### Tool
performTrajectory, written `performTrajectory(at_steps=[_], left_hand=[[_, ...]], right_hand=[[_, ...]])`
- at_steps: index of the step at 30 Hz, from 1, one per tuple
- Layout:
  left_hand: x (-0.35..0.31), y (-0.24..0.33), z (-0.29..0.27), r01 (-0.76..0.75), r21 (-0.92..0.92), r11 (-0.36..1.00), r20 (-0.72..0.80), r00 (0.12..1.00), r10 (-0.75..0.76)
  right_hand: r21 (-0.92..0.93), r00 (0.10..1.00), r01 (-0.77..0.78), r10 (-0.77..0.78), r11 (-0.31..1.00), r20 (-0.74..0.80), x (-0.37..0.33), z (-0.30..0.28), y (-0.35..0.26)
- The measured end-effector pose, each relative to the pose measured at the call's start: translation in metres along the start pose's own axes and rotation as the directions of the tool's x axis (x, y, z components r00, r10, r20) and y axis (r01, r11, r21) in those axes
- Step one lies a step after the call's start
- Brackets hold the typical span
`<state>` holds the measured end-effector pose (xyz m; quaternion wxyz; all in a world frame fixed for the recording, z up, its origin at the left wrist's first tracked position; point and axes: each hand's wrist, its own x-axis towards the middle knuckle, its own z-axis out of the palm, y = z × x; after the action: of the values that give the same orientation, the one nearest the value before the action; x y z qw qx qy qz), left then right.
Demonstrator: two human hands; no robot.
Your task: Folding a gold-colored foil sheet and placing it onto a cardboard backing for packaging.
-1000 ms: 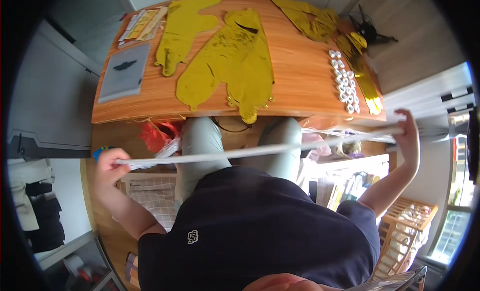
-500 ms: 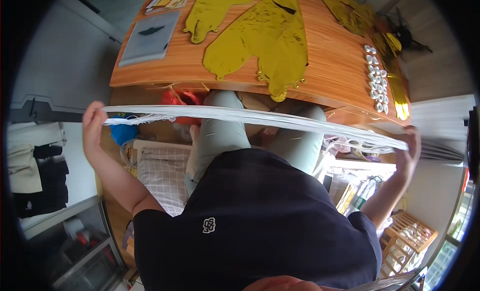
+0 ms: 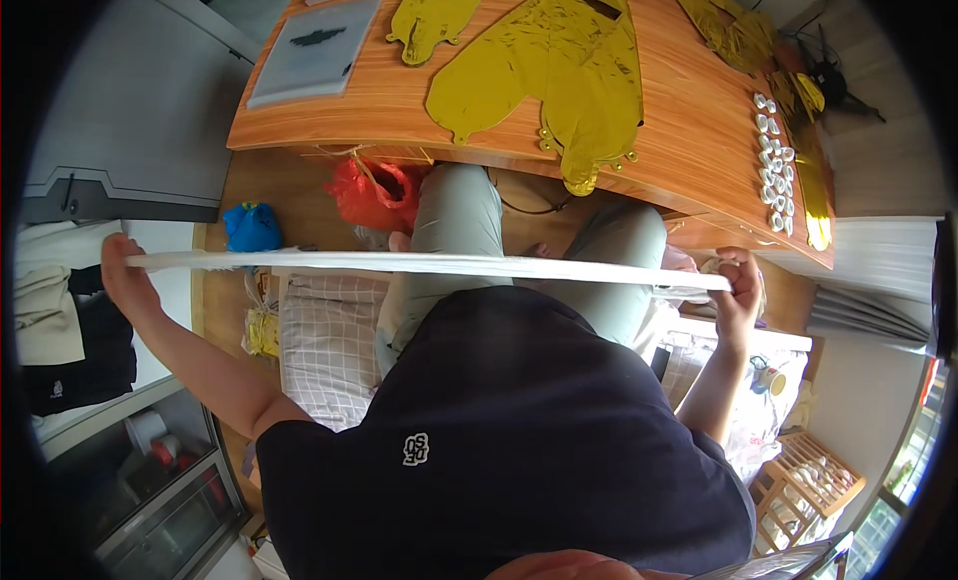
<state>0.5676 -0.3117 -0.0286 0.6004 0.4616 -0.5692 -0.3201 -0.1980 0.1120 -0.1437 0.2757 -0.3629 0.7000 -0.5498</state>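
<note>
A long bundle of white string [image 3: 439,264] is stretched nearly level across my lap, above my knees. My left hand [image 3: 130,276], far out to the left, is closed around one end. At the other end, my right hand [image 3: 738,291] grips the bundle between thumb and fingers. The strands lie close together like a flat band, with a few loose fibres near the left part. Beyond it, on the wooden table [image 3: 689,131], lie flat gold foil balloons [image 3: 589,91]. Neither hand touches them.
Several small white rolls [image 3: 773,166] stand in rows at the table's right side. A clear plastic sleeve [image 3: 309,56] lies at the left. Below the table edge are a red bag [image 3: 374,191] and a blue bag [image 3: 251,228]. A checked cushion [image 3: 329,326] is beside my leg.
My left hand has moved left and down, and my right hand has moved inward to the left. The string bundle has gone from loosely spread strands to a narrower, tighter band.
</note>
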Motion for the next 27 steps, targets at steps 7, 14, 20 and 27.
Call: performTrajectory(at_steps=[7, 14, 20, 27], left_hand=[[-0.039, -0.072, 0.075, 0.081, 0.398, 0.914, 0.091, 0.988, -0.128], [-0.138, -0.218, 0.100, -0.103, 0.638, 0.763, 0.441, 0.862, -0.252], [-0.130, -0.095, 0.252, -0.235, 0.405, 0.883, 0.491, 0.871, 0.007], [-0.075, 0.024, 0.449, -0.534, -0.121, 0.837, 0.770, 0.481, 0.418]], right_hand=[[0.091, 0.995, -0.075, 0.067, 0.993, 0.080, -0.001, -0.008, 0.012], [-0.933, 0.897, -0.003, 0.414, 0.361, 0.157, -0.046, -0.019, 0.148], [-0.511, 0.972, 0.025, 0.097, 0.859, 0.212, 0.001, 0.028, 0.006], [-0.373, 0.794, 0.607, -0.516, 0.701, 0.322, 0.176, 0.090, -0.085]])
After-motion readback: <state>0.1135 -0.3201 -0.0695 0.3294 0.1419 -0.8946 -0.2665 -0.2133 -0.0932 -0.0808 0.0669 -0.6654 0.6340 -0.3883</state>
